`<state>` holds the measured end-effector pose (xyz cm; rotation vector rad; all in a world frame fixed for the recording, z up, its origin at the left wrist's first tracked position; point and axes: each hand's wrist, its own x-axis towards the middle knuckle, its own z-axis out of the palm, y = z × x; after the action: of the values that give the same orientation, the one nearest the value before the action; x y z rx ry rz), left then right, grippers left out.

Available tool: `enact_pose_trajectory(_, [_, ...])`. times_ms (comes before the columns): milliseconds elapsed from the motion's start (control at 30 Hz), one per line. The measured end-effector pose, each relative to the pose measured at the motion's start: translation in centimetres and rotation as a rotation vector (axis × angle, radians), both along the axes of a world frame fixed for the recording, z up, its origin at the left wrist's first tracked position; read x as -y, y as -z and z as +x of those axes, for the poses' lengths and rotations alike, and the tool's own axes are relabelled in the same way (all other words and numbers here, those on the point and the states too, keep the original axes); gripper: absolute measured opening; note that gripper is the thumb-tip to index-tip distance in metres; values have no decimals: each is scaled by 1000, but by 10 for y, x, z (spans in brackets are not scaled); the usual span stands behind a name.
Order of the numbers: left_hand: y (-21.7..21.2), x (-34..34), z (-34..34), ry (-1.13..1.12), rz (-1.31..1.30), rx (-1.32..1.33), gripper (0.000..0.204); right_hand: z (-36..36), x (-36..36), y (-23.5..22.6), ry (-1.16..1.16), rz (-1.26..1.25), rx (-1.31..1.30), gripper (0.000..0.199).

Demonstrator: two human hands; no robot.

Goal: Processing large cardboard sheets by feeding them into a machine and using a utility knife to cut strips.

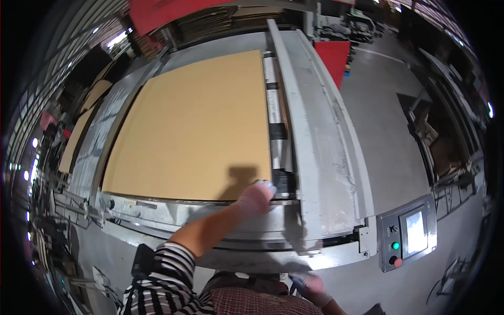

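A large tan cardboard sheet lies flat on the grey bed of a machine in front of me. My left hand, in a pale glove with greyish fingertips, reaches to the sheet's near right corner. Its fingers look bunched together at the edge, beside the dark roller shaft; what is between them, if anything, is hidden. Low down, close to my body, my right hand is gloved too and smeared by motion, so its fingers cannot be made out. It is apart from the sheet, below the machine's front edge.
A long grey metal rail runs along the right of the shaft. At the machine's front right stands a control panel with a screen, a lit green button and a red one. Red machinery and stacked cardboard are at the back.
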<state>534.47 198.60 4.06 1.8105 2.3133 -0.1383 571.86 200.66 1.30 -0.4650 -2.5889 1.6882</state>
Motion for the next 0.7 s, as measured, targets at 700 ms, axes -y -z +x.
enact_pose_trajectory(700, [38, 647, -548, -1285, 278, -191, 54, -379, -37, 26, 549, 791, 605, 66])
